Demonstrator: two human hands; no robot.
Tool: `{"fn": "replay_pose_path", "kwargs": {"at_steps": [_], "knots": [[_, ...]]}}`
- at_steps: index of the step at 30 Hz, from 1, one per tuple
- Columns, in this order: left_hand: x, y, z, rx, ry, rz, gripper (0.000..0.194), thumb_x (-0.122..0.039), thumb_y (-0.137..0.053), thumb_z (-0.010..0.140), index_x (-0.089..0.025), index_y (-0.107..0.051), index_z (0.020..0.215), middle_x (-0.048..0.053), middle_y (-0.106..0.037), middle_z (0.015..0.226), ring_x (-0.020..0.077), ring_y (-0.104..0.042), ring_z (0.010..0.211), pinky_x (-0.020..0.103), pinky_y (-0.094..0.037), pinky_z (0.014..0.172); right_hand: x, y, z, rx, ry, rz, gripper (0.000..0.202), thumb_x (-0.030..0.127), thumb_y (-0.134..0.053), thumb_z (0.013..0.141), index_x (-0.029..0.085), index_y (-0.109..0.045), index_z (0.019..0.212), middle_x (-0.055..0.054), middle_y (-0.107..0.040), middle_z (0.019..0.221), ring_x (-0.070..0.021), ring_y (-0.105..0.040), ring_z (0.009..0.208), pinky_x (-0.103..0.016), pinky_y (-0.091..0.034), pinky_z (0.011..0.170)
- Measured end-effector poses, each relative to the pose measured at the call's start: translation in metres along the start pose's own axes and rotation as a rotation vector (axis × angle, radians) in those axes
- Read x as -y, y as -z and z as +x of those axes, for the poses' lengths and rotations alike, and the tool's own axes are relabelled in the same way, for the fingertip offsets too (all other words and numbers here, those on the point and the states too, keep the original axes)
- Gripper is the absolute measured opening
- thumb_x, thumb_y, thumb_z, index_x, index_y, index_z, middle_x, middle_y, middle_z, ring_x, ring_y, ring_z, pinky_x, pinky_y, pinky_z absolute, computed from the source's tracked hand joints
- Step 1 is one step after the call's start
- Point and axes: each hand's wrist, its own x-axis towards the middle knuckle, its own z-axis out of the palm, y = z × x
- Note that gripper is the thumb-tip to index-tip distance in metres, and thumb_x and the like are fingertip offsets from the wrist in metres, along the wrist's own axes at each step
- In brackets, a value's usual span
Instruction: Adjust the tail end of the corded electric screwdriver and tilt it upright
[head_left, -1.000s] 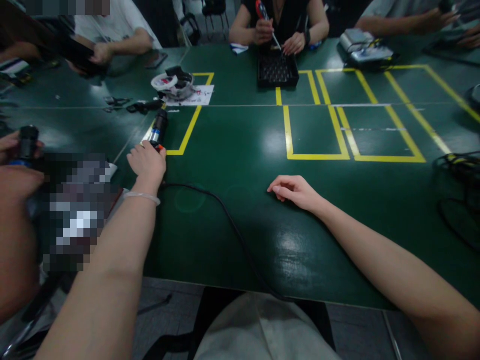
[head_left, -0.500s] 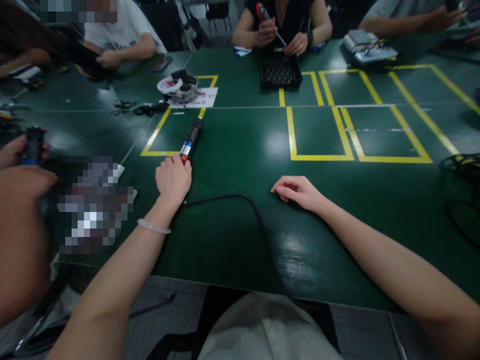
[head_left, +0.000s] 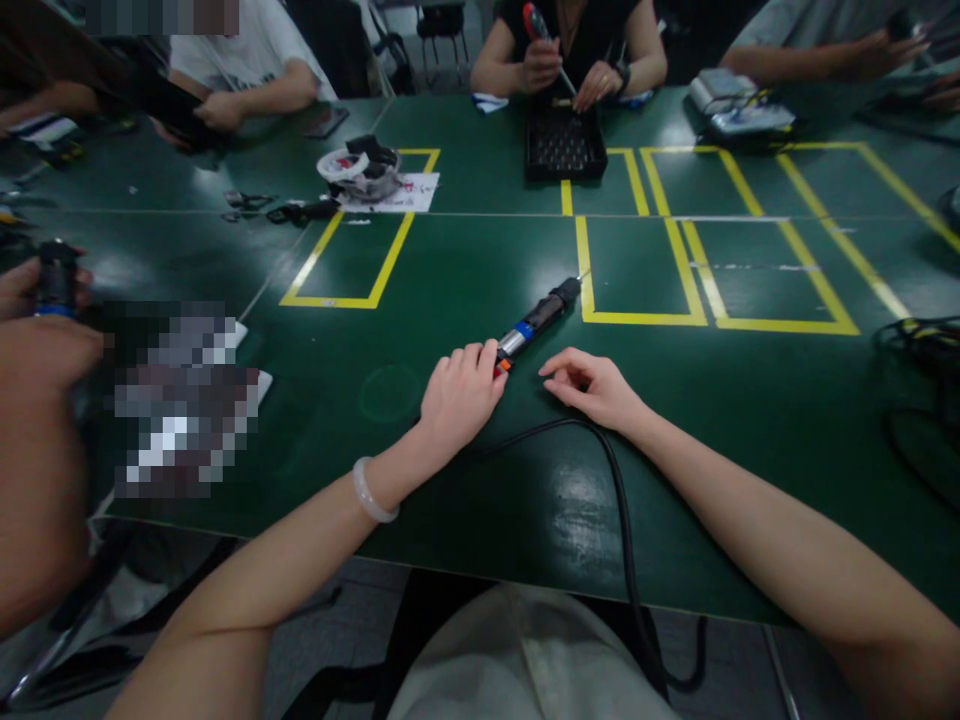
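My left hand [head_left: 459, 398] is closed around the rear end of a corded electric screwdriver [head_left: 534, 325], dark with a silver section and a blue ring. The tool lies at a slant low over the green table [head_left: 480, 250], its thin bit pointing to the far right, by a yellow tape corner. A black cord [head_left: 615, 455] loops from under my wrist and drops over the near table edge. Just right of the tool, my right hand [head_left: 592, 388] rests on the table, fingers loosely bent, thumb apart from them, holding nothing.
Yellow tape [head_left: 641, 318] marks rectangles on the table. Beyond stand a tape roll [head_left: 346, 165] and a black tray [head_left: 564, 150] with small parts, where a person holds a red-handled tool [head_left: 536, 25]. Another person's hand [head_left: 52, 350] is close on my left. Cables [head_left: 930, 345] lie at right.
My left hand has swung to the right with the electric screwdriver, away from the left tape rectangle and near my right hand. The cord has shifted right too. My right hand has hardly moved.
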Motion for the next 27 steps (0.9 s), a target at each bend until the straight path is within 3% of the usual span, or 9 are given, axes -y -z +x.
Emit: {"fn": "replay_pose_path", "kwargs": {"at_steps": [3, 7, 12, 16, 23, 27], "knots": [[-0.020, 0.000, 0.003, -0.014, -0.090, -0.038, 0.045, -0.035, -0.042, 0.105, -0.010, -0.049, 0.141, 0.016, -0.064, 0.121, 0.0289, -0.061, 0.102, 0.040, -0.044, 0.081, 0.003, -0.001, 0.000, 0.049, 0.052, -0.073, 0.028, 0.032, -0.066, 0.092, 0.020, -0.063, 0.117, 0.004, -0.059, 0.070, -0.0110, -0.052, 0.057, -0.024, -0.041, 0.056], [-0.032, 0.001, 0.005, -0.004, -0.171, -0.097, 0.045, -0.036, -0.044, 0.104, -0.012, -0.049, 0.142, 0.015, -0.063, 0.123, 0.0280, -0.059, 0.106, 0.039, -0.044, 0.084, 0.005, -0.001, 0.000, 0.015, 0.043, -0.107, 0.018, 0.032, -0.066, 0.091, 0.020, -0.063, 0.105, 0.005, -0.055, 0.066, -0.0107, -0.051, 0.056, -0.024, -0.040, 0.056], [-0.031, 0.003, 0.003, 0.015, -0.191, -0.148, 0.058, -0.048, -0.050, 0.102, -0.011, -0.045, 0.146, 0.015, -0.061, 0.128, 0.0285, -0.058, 0.108, 0.039, -0.044, 0.087, 0.006, -0.001, 0.002, 0.011, -0.178, 0.200, 0.030, 0.046, -0.068, 0.089, 0.019, -0.055, 0.092, 0.008, -0.052, 0.053, -0.0085, -0.047, 0.040, -0.021, -0.034, 0.042], [-0.029, 0.003, 0.002, 0.027, -0.195, -0.154, 0.063, -0.046, -0.056, 0.099, -0.010, -0.042, 0.149, 0.016, -0.060, 0.130, 0.0288, -0.057, 0.110, 0.039, -0.044, 0.089, 0.010, 0.002, 0.004, 0.008, -0.270, 0.341, 0.033, 0.049, -0.068, 0.088, 0.020, -0.052, 0.088, 0.008, -0.054, 0.046, -0.0083, -0.046, 0.034, -0.019, -0.030, 0.036], [-0.028, 0.001, 0.002, 0.023, -0.200, -0.160, 0.063, -0.045, -0.052, 0.101, -0.008, -0.040, 0.150, 0.018, -0.060, 0.130, 0.0295, -0.058, 0.110, 0.040, -0.045, 0.088, 0.011, 0.001, 0.003, 0.015, -0.255, 0.367, 0.035, 0.049, -0.071, 0.087, 0.020, -0.052, 0.090, 0.008, -0.057, 0.048, -0.0082, -0.047, 0.035, -0.019, -0.033, 0.037], [-0.027, 0.001, 0.002, 0.031, -0.202, -0.162, 0.064, -0.045, -0.051, 0.101, -0.009, -0.039, 0.152, 0.018, -0.059, 0.133, 0.0297, -0.057, 0.112, 0.040, -0.045, 0.090, 0.007, -0.001, -0.002, 0.068, -0.154, 0.257, 0.031, 0.044, -0.071, 0.088, 0.021, -0.053, 0.095, 0.007, -0.059, 0.058, -0.0090, -0.050, 0.041, -0.021, -0.038, 0.042]]}}
